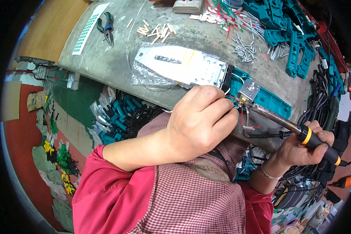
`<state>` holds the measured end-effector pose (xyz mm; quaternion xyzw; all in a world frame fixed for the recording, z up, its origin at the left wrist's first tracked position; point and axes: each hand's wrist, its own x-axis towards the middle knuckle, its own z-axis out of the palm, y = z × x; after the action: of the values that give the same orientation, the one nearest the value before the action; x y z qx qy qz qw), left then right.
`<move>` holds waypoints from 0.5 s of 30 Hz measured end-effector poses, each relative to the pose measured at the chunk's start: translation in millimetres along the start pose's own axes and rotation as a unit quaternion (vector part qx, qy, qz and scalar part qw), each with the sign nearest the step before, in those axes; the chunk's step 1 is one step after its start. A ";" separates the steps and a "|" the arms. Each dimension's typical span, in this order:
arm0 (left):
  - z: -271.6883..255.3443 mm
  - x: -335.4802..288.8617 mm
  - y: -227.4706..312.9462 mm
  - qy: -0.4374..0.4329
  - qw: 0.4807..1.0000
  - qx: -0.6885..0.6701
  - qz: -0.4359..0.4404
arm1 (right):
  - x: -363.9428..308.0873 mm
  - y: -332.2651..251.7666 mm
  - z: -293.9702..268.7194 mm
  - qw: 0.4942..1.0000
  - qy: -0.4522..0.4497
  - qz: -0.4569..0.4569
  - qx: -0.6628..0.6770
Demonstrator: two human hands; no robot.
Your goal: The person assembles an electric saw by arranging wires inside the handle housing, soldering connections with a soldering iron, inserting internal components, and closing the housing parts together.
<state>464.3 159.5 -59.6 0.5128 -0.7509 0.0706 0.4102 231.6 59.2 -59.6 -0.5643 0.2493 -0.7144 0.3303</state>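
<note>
My right hand (306,146) is wrapped round the black and yellow handle of a soldering iron (277,118). Its tip meets the terminals of a small metal-bodied switch (249,90). Close by, my left hand (204,121) is closed in a pinch on a thin wire, mostly hidden by the fingers. The switch rests on an open teal plastic housing (275,101), with red and other wires around it. Joined to the housing is a flat white metal plate (175,64) of a hand tool, partly under clear plastic wrap. A black power cord (265,135) lies just below the switch.
Pliers (107,29), a sheet of green dots (90,29) and pale small sticks (156,32) lie on the grey table. Loose screws (243,48) and teal housings (279,23) are heaped at far right. Black cables (319,97) hang at the right edge.
</note>
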 end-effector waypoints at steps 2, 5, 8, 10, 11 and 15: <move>-2.2 -2.3 0.6 -0.001 1.000 0.003 0.000 | -1.0 1.0 0.2 1.000 -0.010 -0.002 -0.001; -7.2 -6.6 3.0 0.009 1.000 -0.006 0.000 | -0.6 2.8 1.5 1.000 -0.018 -0.009 -0.012; -27.3 -9.2 -2.0 0.019 1.000 0.005 -0.004 | -2.3 4.8 -11.2 0.999 0.013 0.034 0.020; -56.5 -10.4 -22.6 0.002 0.997 0.072 0.018 | 0.0 3.0 -18.0 0.999 0.020 0.032 0.015; -74.8 -8.8 -35.0 -0.033 0.994 0.095 -0.037 | 0.1 1.2 -18.6 0.999 0.023 0.031 0.001; -113.4 -28.9 -67.3 -0.110 0.969 0.162 -0.152 | 0.7 5.6 -20.2 0.999 0.016 0.036 0.007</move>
<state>585.7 208.5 -26.5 0.6853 -0.6830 0.0715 0.2426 212.9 54.6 -68.0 -0.5409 0.2697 -0.7130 0.3553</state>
